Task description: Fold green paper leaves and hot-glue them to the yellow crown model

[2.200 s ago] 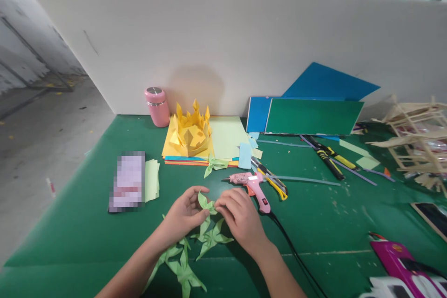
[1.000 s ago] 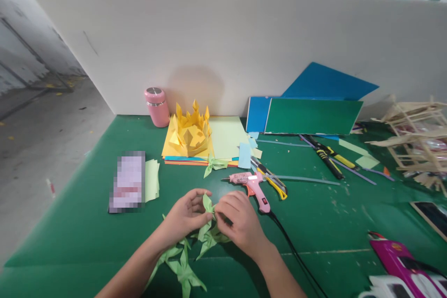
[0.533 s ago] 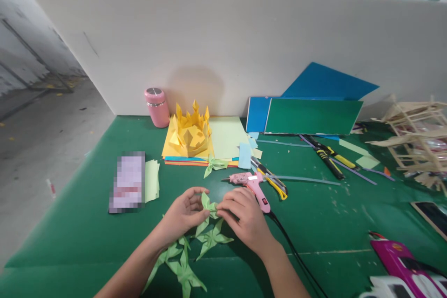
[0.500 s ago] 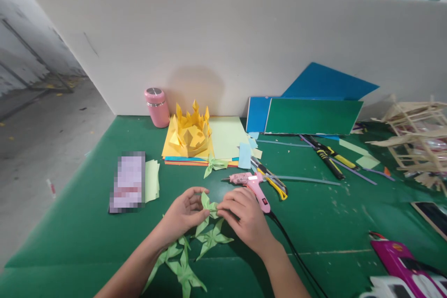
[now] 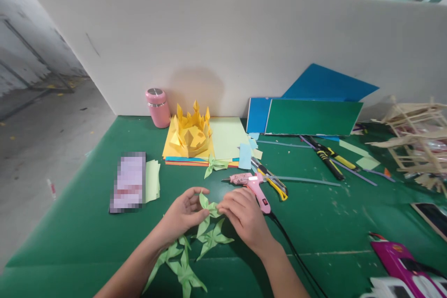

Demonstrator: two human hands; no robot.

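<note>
Between my two hands is a light-green folded-paper flower [image 5: 208, 206] with pointed petals. My left hand [image 5: 185, 212] pinches its left side with thumb and fingers. My right hand [image 5: 246, 216] grips a right-hand petal, whose tip is hidden behind my fingers. Just below lies a second green paper flower [image 5: 211, 240], which appears to touch the held one. More joined green flowers [image 5: 183, 272] trail beside my left forearm. Beyond my right hand a pink glue gun [image 5: 256, 191] rests on its side, nozzle pointing left. One more green flower [image 5: 213, 165] lies by the paper stack.
A yellow folded-paper crown [image 5: 191, 137] sits on coloured paper sheets [image 5: 228, 137], near a pink flask [image 5: 159, 108]. A yellow cutter [image 5: 275, 184] and pliers [image 5: 330, 163] lie to the right. The glue gun's black cord [image 5: 293, 249] runs toward the front edge. A phone [image 5: 128, 181] lies left.
Both hands keep almost the same pose. The held flower has shifted very slightly between my fingers; everything else stays in place.
</note>
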